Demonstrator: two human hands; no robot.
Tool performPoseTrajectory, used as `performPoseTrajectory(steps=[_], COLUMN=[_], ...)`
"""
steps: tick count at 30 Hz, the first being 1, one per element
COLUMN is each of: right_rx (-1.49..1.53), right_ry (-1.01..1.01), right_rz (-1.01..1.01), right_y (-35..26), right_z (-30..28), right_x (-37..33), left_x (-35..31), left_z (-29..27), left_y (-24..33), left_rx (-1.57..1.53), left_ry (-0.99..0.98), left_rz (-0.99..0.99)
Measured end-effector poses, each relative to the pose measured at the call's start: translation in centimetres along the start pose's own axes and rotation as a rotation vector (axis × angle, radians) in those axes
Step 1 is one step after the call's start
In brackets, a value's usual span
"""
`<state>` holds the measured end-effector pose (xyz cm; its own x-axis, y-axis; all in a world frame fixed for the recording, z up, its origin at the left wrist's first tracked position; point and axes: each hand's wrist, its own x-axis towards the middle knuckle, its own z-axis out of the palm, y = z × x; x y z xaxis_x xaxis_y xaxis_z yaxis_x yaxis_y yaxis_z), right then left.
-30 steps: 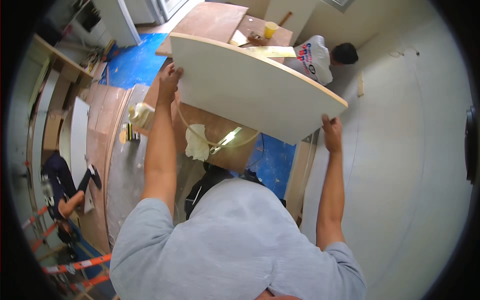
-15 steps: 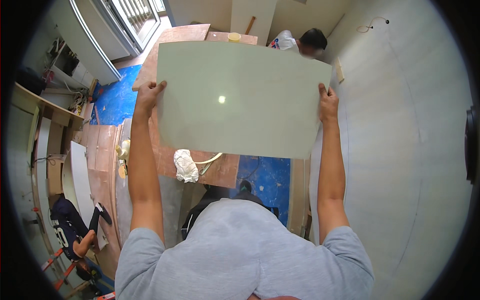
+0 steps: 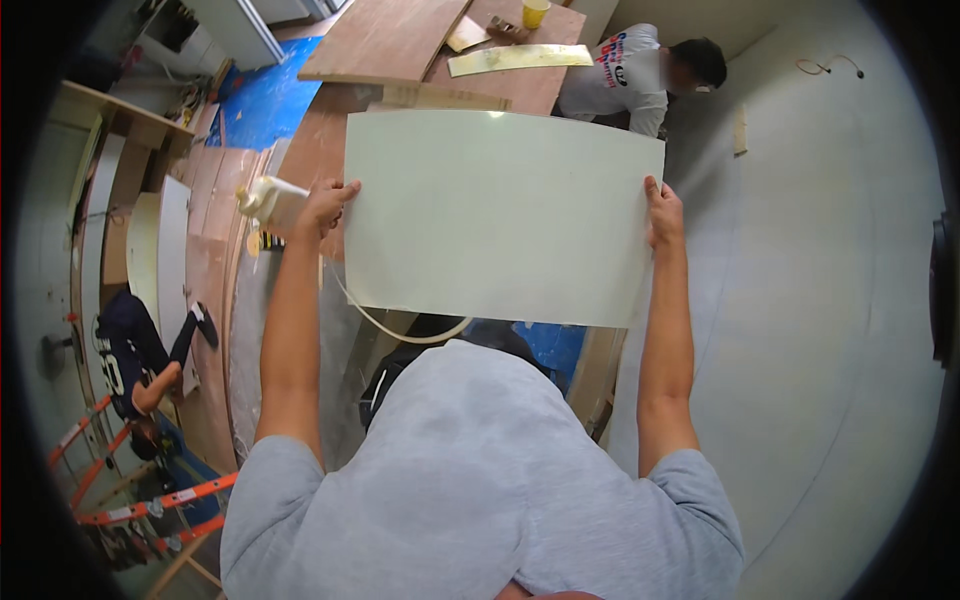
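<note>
While the left hand (image 3: pixel 325 207) and right hand (image 3: pixel 664 213) pinch opposite edges of a pale-green, smooth rectangular panel (image 3: pixel 500 215), one slipping grip could drop it.

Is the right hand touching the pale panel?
Touching: the head view shows the right hand gripping the pale panel at its right edge, thumb overlapping its face.

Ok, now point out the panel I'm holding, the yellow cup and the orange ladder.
Panel (image 3: pixel 500 215): head view, middle of its pale broad face.
Yellow cup (image 3: pixel 535 14): head view, middle of its side, near the top edge.
Orange ladder (image 3: pixel 205 488): head view, on an orange rail, lower left.
</note>
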<state>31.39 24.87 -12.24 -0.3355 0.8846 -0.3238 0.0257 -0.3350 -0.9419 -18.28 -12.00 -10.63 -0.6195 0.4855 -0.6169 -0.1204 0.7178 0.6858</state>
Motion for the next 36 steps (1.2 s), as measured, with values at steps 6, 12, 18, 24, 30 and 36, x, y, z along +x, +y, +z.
performPoseTrajectory(steps=[6, 12, 18, 24, 30, 36], right_rx=[-0.114, -0.145, -0.2, -0.171, -0.183, -0.147], right_ry=[-0.024, -0.045, -0.021, -0.047, -0.047, -0.052], right_rz=[-0.058, -0.13, -0.157, -0.139, -0.103, -0.026], right_y=[0.5, -1.1, -3.6, -2.3, -0.8, 1.3], right_z=[2.8, 3.9, 5.5, 6.0, 4.5, 3.0], right_x=[0.3, -0.8, 0.5, 3.3, 4.1, 4.8], left_x=[2.7, 4.0, 4.6, 2.5, -3.1, -2.4], left_z=[1.8, 3.7, 3.5, 2.4, 1.0, 2.9], left_y=[-6.6, -10.4, -11.3, -11.1, -10.0, -15.8], left_rx=[0.016, -0.079, -0.137, -0.159, -0.099, 0.185], left_ry=[0.005, -0.01, -0.003, 0.035, -0.092, -0.138], left_rz=[-0.113, -0.099, -0.088, -0.015, 0.002, 0.029])
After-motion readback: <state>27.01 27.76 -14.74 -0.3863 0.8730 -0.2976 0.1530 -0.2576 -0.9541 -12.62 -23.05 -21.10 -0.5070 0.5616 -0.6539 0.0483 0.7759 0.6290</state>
